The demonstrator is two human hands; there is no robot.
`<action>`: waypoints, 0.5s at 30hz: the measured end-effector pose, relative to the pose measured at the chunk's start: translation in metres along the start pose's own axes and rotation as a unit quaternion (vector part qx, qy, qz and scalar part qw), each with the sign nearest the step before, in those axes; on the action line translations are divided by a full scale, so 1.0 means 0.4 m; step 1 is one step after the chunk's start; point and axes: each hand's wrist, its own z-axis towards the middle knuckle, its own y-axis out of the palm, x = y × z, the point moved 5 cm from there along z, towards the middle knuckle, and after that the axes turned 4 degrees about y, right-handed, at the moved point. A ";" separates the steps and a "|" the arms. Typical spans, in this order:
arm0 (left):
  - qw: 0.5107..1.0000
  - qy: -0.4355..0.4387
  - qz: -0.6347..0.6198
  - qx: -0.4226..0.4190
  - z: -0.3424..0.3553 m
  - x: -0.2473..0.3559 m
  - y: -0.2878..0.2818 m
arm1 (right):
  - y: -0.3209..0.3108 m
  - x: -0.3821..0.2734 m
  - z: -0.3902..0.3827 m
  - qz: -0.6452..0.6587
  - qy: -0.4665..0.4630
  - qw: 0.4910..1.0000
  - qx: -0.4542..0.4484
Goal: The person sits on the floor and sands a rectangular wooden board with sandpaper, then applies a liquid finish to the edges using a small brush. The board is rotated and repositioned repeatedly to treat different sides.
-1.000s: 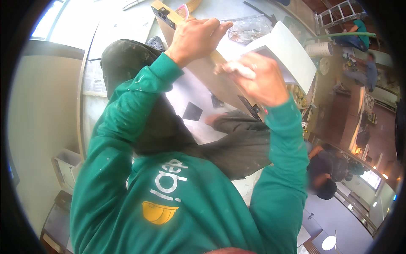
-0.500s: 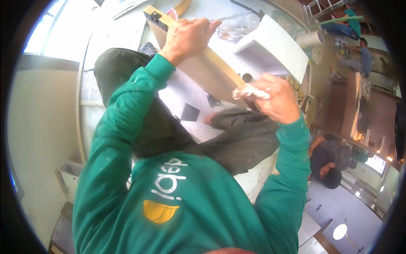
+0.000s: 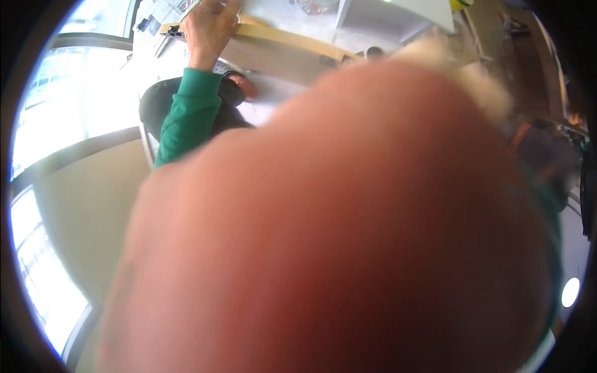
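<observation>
A wooden panel [image 3: 280, 59] with a yellowish edge is being held in the upper part of the view. Near its left end it is being gripped by the left hand [image 3: 208, 31], whose fingers are being curled over the edge, just beside a black fitting [image 3: 176, 31]. The panel's long axis is being carried from left to right, tilted slightly downward to the right. Most of the lower view is being blocked by what is being taken for the right hand [image 3: 348, 205], raised close to the lens and heavily blurred; whether its fingers are being spread or pressed together, or anything is being pinched, cannot be told. The panel is being touched by the left hand, so that hand is being judged the nearer; from the right hand, the panel is being seen beyond, up and to the left. Near the panel's right end a dark cylinder [image 3: 374, 53] is being shown, with a white box [image 3: 401, 25] beyond.
</observation>
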 end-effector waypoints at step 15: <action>0.997 -0.050 0.060 0.006 0.035 -0.086 -0.007 | 0.073 0.030 -0.109 0.245 0.049 0.931 0.266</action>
